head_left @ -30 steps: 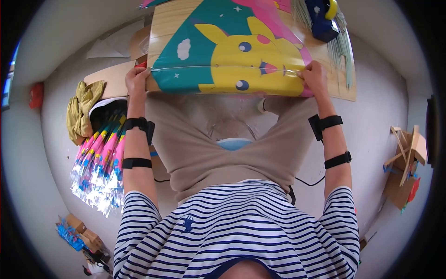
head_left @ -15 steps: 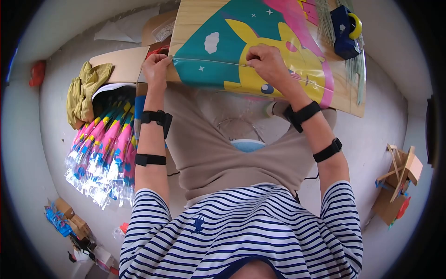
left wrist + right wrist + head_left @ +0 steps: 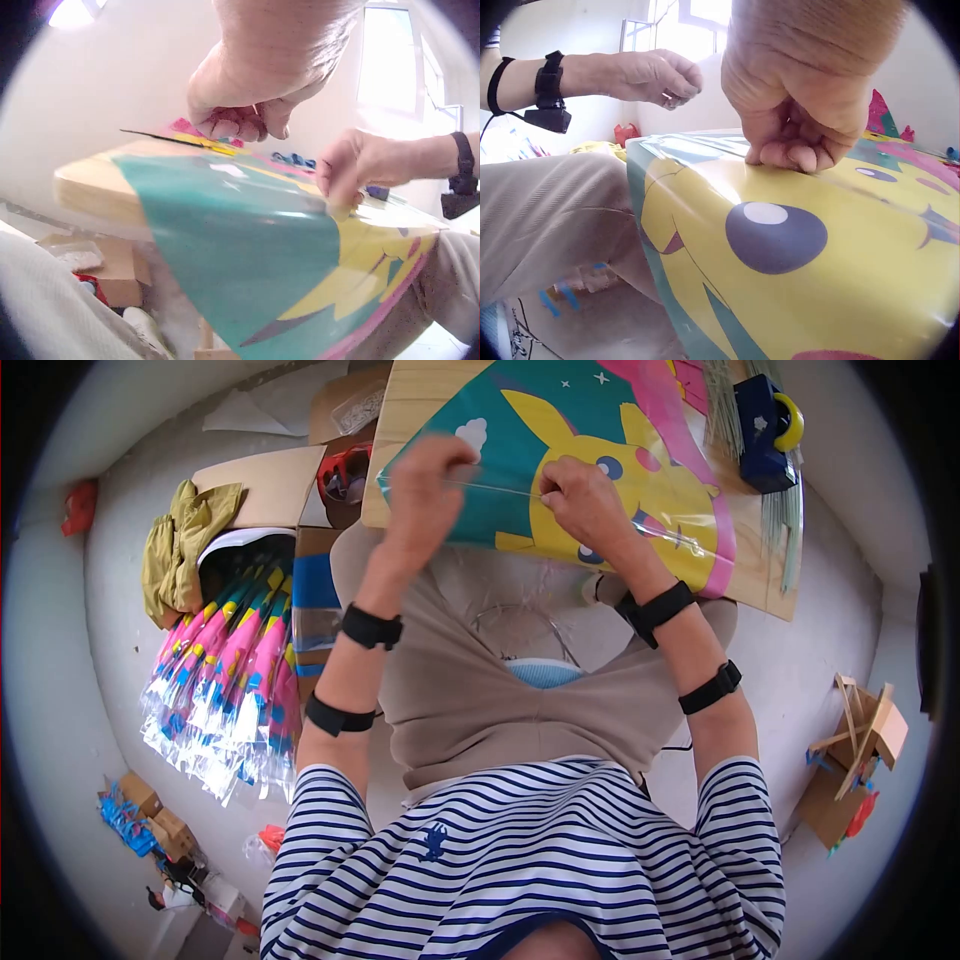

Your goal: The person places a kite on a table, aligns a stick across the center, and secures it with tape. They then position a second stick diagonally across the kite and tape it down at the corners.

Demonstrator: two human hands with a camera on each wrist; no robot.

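A glossy printed sheet (image 3: 510, 470), with a yellow cartoon character on teal and pink, lies over a wooden board and hangs past its near edge. A thin pale line (image 3: 490, 487) runs across it. My right hand (image 3: 585, 505) pinches at this line beside the character's head; in the right wrist view the fingers (image 3: 799, 156) are curled, their tips right at the sheet. My left hand (image 3: 425, 495), blurred in the head view, is raised above the teal part. In the left wrist view its fingers (image 3: 247, 131) curl toward the thumb, nothing visible between them.
Right on the board are a dark blue tape dispenser (image 3: 765, 445) and a bundle of thin pale sticks (image 3: 780, 540). At left, colourful plastic-wrapped pieces (image 3: 225, 670) hang beside an olive cloth (image 3: 185, 550) and a cardboard box (image 3: 255, 480). A wooden stool-like frame (image 3: 860, 730) stands far right.
My right hand has moved left from the sheet's right edge to its middle. The left hand has left the sheet's left edge and come up and to the right.
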